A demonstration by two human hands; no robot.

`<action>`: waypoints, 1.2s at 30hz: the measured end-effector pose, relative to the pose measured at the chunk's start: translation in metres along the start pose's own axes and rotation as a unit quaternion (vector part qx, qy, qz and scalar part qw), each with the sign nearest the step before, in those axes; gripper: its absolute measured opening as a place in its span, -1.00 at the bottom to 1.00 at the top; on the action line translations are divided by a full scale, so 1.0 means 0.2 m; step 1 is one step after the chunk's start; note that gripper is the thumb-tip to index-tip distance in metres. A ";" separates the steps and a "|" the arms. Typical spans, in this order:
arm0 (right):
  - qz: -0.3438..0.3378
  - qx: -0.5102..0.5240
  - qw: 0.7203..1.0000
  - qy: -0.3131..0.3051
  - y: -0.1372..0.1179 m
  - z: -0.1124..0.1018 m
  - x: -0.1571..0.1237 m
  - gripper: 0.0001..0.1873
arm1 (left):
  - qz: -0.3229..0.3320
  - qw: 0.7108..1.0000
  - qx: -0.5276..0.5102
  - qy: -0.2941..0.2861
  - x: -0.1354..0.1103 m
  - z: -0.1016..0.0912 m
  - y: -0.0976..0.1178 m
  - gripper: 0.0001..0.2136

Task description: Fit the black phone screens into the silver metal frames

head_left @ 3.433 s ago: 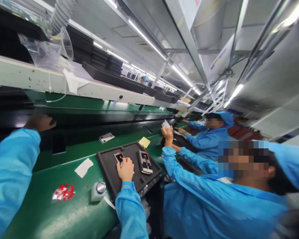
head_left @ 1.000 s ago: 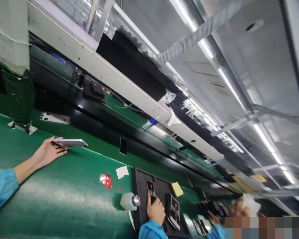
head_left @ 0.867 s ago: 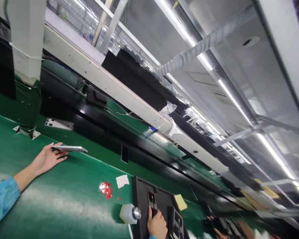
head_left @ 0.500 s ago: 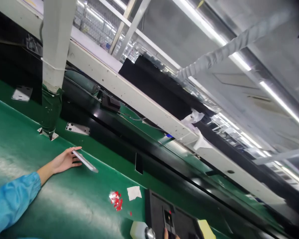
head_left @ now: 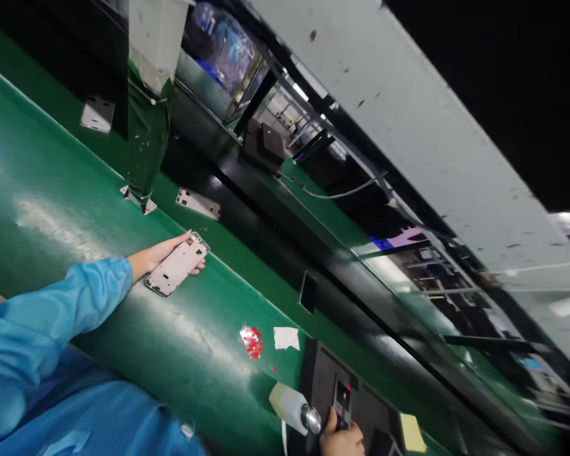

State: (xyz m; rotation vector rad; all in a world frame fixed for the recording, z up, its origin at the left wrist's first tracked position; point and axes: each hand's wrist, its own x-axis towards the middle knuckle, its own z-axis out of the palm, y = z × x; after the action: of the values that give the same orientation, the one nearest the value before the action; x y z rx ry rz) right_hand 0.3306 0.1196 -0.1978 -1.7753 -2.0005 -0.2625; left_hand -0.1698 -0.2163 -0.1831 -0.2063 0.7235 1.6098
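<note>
My left hand (head_left: pixel 158 251) grips a pale phone frame (head_left: pixel 178 267) from beneath, with its fingertips showing past the far edge. The frame's flat face, with small dark cutouts, is turned up towards me, above the green bench. At the bottom, my right hand (head_left: pixel 342 441) is closed, thumb and fingers curled at the slotted middle of a black fixture (head_left: pixel 308 370). Whatever lies between those fingers is a dark part that I cannot make out. A bottle (head_left: pixel 289 405) with a metal cap lies tilted close to this hand.
Red bits (head_left: pixel 253 343) and a white paper piece (head_left: pixel 285 337) lie on the green bench (head_left: pixel 209 354). Beyond its raised edge are another phone frame (head_left: pixel 198 203), a dark phone-sized panel (head_left: pixel 308 291) and a wrapped post (head_left: pixel 147 139). A yellow pad (head_left: pixel 413 433) sits right of the fixture.
My view has tipped downward. My left hand has turned the phone frame from edge-on to face up and drawn it nearer. More of my right hand shows at the fixture.
</note>
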 end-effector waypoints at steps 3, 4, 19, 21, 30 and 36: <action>0.015 -0.012 1.000 0.006 -0.01 -0.01 -0.01 -0.49 | -0.023 1.000 0.012 -0.007 0.01 -0.01 0.02 -0.35; 0.020 -0.013 1.000 0.009 -0.01 -0.01 -0.01 -0.51 | -0.023 1.000 0.016 -0.008 0.02 0.00 0.03 -0.35; -0.001 -0.027 0.999 -0.029 0.06 0.05 0.00 -0.27 | -0.035 0.988 0.116 0.099 -0.03 0.16 0.11 -0.32; -0.010 -0.032 0.999 -0.033 0.09 0.07 0.00 -0.27 | -0.031 0.983 0.138 0.114 -0.03 0.19 0.11 -0.29; -0.025 -0.092 0.993 -0.076 0.14 0.02 0.02 -0.20 | -0.035 0.990 0.112 0.082 0.04 0.13 0.09 -0.17; 0.028 -0.077 0.993 -0.080 0.13 -0.04 0.11 0.11 | -0.023 0.986 0.163 0.017 0.04 0.13 0.08 -0.13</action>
State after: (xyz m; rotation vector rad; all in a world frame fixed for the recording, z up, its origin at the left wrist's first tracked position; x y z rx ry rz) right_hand 0.3553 0.1394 -0.1855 -2.0019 -2.0849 -0.2712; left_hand -0.1799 -0.1963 -0.1619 -0.0112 0.9896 1.4239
